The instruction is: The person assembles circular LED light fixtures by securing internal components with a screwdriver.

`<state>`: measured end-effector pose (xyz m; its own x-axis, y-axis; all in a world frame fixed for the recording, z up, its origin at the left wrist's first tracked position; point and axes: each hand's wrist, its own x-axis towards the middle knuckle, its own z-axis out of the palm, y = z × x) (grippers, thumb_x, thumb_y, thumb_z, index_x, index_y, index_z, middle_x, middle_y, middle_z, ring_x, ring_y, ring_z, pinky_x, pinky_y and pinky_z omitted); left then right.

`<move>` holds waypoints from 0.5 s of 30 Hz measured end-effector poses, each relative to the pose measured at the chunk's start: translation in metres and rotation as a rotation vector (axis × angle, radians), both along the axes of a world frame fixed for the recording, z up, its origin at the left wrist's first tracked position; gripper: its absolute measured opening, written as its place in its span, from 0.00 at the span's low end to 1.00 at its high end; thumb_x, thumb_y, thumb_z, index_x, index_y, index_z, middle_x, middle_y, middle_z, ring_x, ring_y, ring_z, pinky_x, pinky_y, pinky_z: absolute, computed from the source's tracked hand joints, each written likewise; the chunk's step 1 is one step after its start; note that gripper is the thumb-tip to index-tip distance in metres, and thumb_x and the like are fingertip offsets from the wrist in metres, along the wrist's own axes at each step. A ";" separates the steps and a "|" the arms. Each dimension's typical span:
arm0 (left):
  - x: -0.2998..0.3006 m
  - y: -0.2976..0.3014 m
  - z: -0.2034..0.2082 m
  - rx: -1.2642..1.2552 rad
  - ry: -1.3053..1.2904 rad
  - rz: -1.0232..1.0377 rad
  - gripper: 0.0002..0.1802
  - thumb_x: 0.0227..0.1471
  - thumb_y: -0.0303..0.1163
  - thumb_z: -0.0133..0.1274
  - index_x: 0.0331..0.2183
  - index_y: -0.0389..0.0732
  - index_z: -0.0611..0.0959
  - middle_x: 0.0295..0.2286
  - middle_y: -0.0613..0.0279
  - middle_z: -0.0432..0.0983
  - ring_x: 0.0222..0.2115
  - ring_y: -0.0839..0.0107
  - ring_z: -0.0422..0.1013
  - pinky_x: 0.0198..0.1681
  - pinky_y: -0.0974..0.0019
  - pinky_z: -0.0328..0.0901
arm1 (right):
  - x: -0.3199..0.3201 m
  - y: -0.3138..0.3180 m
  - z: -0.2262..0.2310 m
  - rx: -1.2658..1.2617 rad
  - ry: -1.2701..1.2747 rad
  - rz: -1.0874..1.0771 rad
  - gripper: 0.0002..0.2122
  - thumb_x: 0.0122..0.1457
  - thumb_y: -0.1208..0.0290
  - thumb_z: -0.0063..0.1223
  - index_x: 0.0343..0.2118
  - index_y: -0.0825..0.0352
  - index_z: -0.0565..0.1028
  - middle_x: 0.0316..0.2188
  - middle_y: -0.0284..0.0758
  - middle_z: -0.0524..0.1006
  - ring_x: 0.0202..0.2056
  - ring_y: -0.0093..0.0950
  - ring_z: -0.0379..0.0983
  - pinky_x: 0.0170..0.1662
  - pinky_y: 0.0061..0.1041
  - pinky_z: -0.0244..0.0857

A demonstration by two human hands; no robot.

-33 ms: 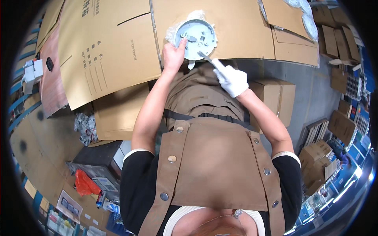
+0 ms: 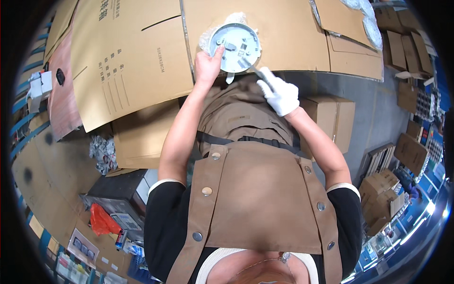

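Round housing (image 2: 234, 54), pinched by left fingers (image 2: 219, 53), could be scratched if tool (image 2: 257, 71), clasped by gloved right fingers (image 2: 269, 75) at housing's near rim, slips.

Grey floor (image 2: 373, 104); stacked cartons (image 2: 378, 187) right; bright lights (image 2: 430, 207).

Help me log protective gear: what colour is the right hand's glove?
The glove is white; the head view shows it best.

The one head-worn fisheye camera looks steeply downward over the brown apron (image 2: 265, 199), which is quite near to it. Farther forward, toward the upper edge, it sees the left hand (image 2: 208, 67), the right hand (image 2: 283, 97) and the cardboard (image 2: 293, 42).
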<state>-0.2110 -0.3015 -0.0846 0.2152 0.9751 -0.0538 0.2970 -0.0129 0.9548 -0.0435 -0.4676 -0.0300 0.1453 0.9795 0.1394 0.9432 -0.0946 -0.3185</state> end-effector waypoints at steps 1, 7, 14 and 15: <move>0.002 0.003 0.001 -0.001 -0.032 -0.028 0.16 0.50 0.39 0.57 0.30 0.32 0.82 0.20 0.53 0.78 0.24 0.70 0.76 0.28 0.64 0.67 | 0.007 0.006 -0.012 0.252 0.120 -0.023 0.17 0.51 0.57 0.58 0.41 0.59 0.74 0.17 0.34 0.75 0.17 0.33 0.72 0.22 0.28 0.67; 0.002 0.013 0.056 -0.443 -0.113 -0.259 0.22 0.49 0.37 0.60 0.42 0.32 0.79 0.36 0.59 0.78 0.35 0.72 0.74 0.39 0.69 0.67 | 0.011 0.058 0.010 -0.058 1.091 -0.485 0.11 0.52 0.69 0.59 0.29 0.68 0.68 0.16 0.34 0.71 0.14 0.21 0.69 0.16 0.21 0.62; 0.015 -0.035 0.045 -0.475 -0.416 0.149 0.23 0.47 0.31 0.61 0.44 0.29 0.76 0.40 0.55 0.76 0.39 0.71 0.73 0.42 0.68 0.67 | -0.029 0.056 0.000 0.190 1.428 -0.540 0.10 0.53 0.75 0.58 0.29 0.69 0.66 0.17 0.36 0.72 0.13 0.23 0.69 0.13 0.19 0.60; 0.014 -0.032 0.044 -0.486 -0.377 0.205 0.19 0.49 0.30 0.58 0.41 0.29 0.78 0.36 0.54 0.78 0.36 0.70 0.74 0.39 0.67 0.68 | -0.028 0.054 0.008 0.083 1.465 -0.540 0.10 0.53 0.74 0.58 0.29 0.69 0.67 0.17 0.35 0.72 0.13 0.22 0.69 0.13 0.19 0.60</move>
